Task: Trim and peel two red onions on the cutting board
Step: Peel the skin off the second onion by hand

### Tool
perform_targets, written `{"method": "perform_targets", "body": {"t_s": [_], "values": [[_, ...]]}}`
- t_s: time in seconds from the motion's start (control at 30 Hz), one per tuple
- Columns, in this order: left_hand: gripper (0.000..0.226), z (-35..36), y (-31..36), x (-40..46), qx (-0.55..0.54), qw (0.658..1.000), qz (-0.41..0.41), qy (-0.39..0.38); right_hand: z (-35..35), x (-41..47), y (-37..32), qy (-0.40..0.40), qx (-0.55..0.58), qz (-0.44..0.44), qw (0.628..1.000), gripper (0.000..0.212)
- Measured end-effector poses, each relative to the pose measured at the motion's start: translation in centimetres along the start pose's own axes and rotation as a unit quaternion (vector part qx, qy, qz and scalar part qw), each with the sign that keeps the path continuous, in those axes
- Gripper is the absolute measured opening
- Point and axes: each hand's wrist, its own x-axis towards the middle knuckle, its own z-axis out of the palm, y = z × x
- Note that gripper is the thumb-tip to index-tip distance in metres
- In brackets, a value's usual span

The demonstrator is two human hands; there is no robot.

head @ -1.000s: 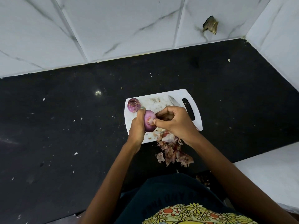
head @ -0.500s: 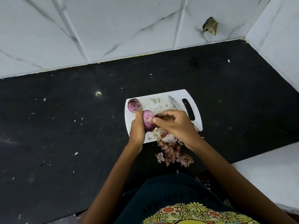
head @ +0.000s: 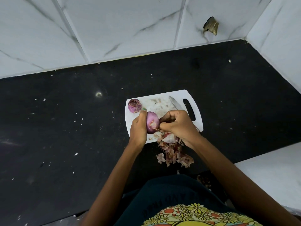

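My left hand (head: 138,128) grips a red onion (head: 152,122) just above the white cutting board (head: 156,105). My right hand (head: 177,124) pinches at the onion's near end, where bits of skin cling; its fingers are curled. A second red onion (head: 134,105), purple and mostly bare, lies on the board's far left corner. A knife blade (head: 175,103) lies on the board behind my right hand; its handle is hidden under the hand.
A heap of onion skins (head: 173,150) spills from the board's near edge onto the black counter (head: 65,128). White tiled walls rise behind and to the right. A white ledge (head: 270,173) stands at the near right.
My right hand's fingertips have shifted down along the onion toward its near end. The onion has turned slightly in my left hand.
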Motion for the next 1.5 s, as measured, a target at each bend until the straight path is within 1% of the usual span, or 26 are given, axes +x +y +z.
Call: {"method": "perform_targets", "body": {"t_s": [0.1, 0.2, 0.27, 0.33, 0.43, 0.57, 0.73, 0.83, 0.93, 1.0, 1.07, 1.13, 1.2, 1.23, 1.27, 1.33, 1.4, 1.43, 1.5], "values": [[0.053, 0.1, 0.0, -0.1, -0.006, 1.0, -0.011, 0.003, -0.1, 0.0, 0.2, -0.008, 0.059, 0.013, 0.998, 0.012], [0.049, 0.2, -0.2, 0.1, 0.002, 0.999, -0.002, 0.036, -0.4, -0.3, 0.1, -0.029, 0.095, 0.01, 0.995, 0.007], [0.053, 0.2, -0.2, 0.2, 0.001, 0.999, -0.005, 0.05, -0.4, -0.5, 0.0, -0.048, 0.061, -0.011, 0.997, 0.017], [0.059, 0.4, -0.2, 0.2, 0.002, 0.999, -0.012, 0.051, -0.2, -0.5, 0.0, -0.036, -0.009, -0.033, 0.999, 0.024], [0.055, 0.3, -0.3, 0.2, 0.009, 0.999, -0.015, 0.047, 0.0, -0.2, -0.1, -0.007, -0.04, -0.036, 0.999, 0.021], [0.051, 0.2, -0.6, 0.5, 0.03, 0.999, 0.004, 0.024, -0.4, 0.2, -0.2, -0.022, -0.063, -0.045, 0.997, 0.021], [0.054, 0.1, -0.3, 0.1, -0.024, 1.0, -0.014, -0.004, -0.6, 0.4, -0.1, -0.025, -0.079, -0.055, 0.995, 0.015], [0.051, 0.3, 0.1, -0.2, -0.07, 0.997, -0.041, -0.011, -0.7, 0.5, 0.2, -0.011, -0.045, -0.065, 0.997, 0.01], [0.051, 0.6, 0.1, -0.1, -0.097, 0.994, -0.047, -0.017, -0.8, 0.6, 0.4, -0.027, 0.004, -0.052, 0.998, 0.01], [0.049, 0.5, 0.1, -0.1, -0.131, 0.988, -0.071, -0.037, -1.0, 0.9, 0.8, -0.012, 0.005, -0.044, 0.999, 0.01], [0.048, 0.4, 0.0, -0.1, -0.171, 0.979, -0.092, -0.061, -1.2, 1.3, 1.5, 0.011, -0.043, -0.042, 0.998, 0.009], [0.05, 0.3, 0.0, -0.1, -0.206, 0.97, -0.105, -0.074, -1.7, 1.5, 2.1, -0.003, -0.128, -0.047, 0.991, 0.006], [0.051, 0.2, 0.1, 0.0, -0.224, 0.965, -0.106, -0.081, -2.0, 1.2, 2.2, -0.03, -0.206, -0.057, 0.976, 0.022], [0.05, 0.1, 0.1, 0.0, -0.227, 0.965, -0.104, -0.081, -2.1, 0.9, 2.1, -0.037, -0.22, -0.06, 0.973, 0.024], [0.049, 0.1, 0.1, 0.0, -0.227, 0.965, -0.105, -0.077, -2.1, 0.8, 2.0, -0.037, -0.214, -0.068, 0.974, 0.02], [0.047, 0.2, -0.1, 0.1, -0.216, 0.968, -0.112, -0.061, -2.0, 0.4, 1.7, -0.042, -0.137, -0.072, 0.987, 0.003], [0.049, 0.3, -0.3, 0.0, -0.194, 0.973, -0.109, -0.053, -1.8, -0.1, 1.2, -0.067, -0.031, -0.054, 0.996, 0.021], [0.05, 0.4, -0.3, 0.0, -0.184, 0.976, -0.104, -0.052, -1.6, -0.1, 1.0, -0.081, -0.009, -0.051, 0.995, 0.027], [0.051, 0.5, -0.4, -0.1, -0.164, 0.981, -0.099, -0.04, -1.1, -0.3, 0.6, -0.081, -0.017, -0.066, 0.994, 0.032]]}}
